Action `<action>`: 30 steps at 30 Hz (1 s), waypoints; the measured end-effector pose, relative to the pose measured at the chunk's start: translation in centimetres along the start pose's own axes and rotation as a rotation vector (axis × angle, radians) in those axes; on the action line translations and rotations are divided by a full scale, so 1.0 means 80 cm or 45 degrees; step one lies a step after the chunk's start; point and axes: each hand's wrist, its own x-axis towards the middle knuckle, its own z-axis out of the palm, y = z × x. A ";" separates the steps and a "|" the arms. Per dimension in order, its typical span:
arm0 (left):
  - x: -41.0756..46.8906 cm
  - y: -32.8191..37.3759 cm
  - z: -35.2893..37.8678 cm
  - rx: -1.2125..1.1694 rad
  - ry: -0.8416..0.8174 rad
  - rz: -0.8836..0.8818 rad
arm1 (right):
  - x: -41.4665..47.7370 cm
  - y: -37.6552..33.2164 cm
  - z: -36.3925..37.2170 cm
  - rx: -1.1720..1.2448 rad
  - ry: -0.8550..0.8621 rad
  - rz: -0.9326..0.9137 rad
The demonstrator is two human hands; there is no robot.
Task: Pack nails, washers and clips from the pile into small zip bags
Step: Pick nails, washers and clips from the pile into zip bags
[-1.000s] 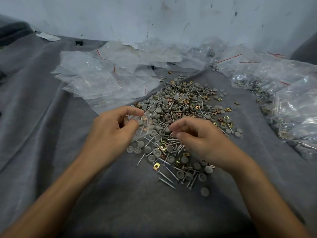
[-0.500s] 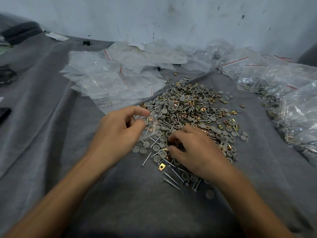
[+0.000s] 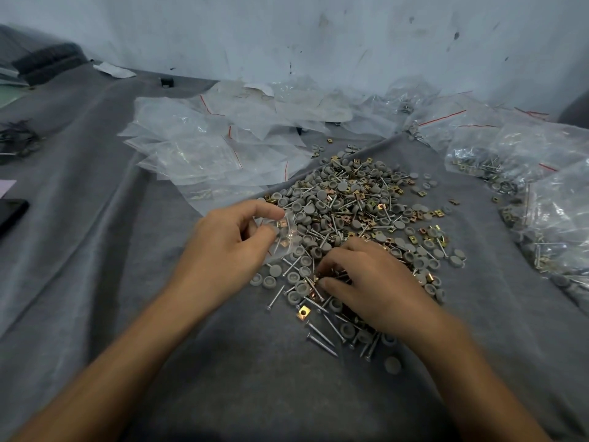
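A pile (image 3: 357,205) of grey washers, silver nails and brass clips lies on the grey cloth (image 3: 95,250) in the middle. My left hand (image 3: 223,250) pinches a small clear zip bag (image 3: 283,237) at the pile's left edge; a few brass clips show inside the bag. My right hand (image 3: 373,285) rests palm down on the near part of the pile, its curled fingertips pinching at nails and a brass clip. What it holds under the fingers is partly hidden.
Empty zip bags (image 3: 207,148) with red strips are heaped behind the pile on the left. Filled bags (image 3: 510,161) lie along the right side. A black phone (image 3: 11,212) sits at the left edge. A pale wall (image 3: 318,36) closes the back.
My right hand has dropped from above the pile's middle down onto its near part and now digs among the nails and clips. My left hand has kept hold of the bag.
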 end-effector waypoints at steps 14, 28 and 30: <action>0.000 0.000 -0.002 -0.008 0.005 -0.019 | 0.007 0.016 -0.001 0.274 0.301 0.071; -0.005 -0.003 0.008 0.104 -0.085 0.015 | 0.004 0.019 -0.011 1.007 0.367 0.036; -0.008 -0.001 0.011 0.154 -0.132 0.047 | 0.005 0.010 -0.007 1.072 0.324 0.010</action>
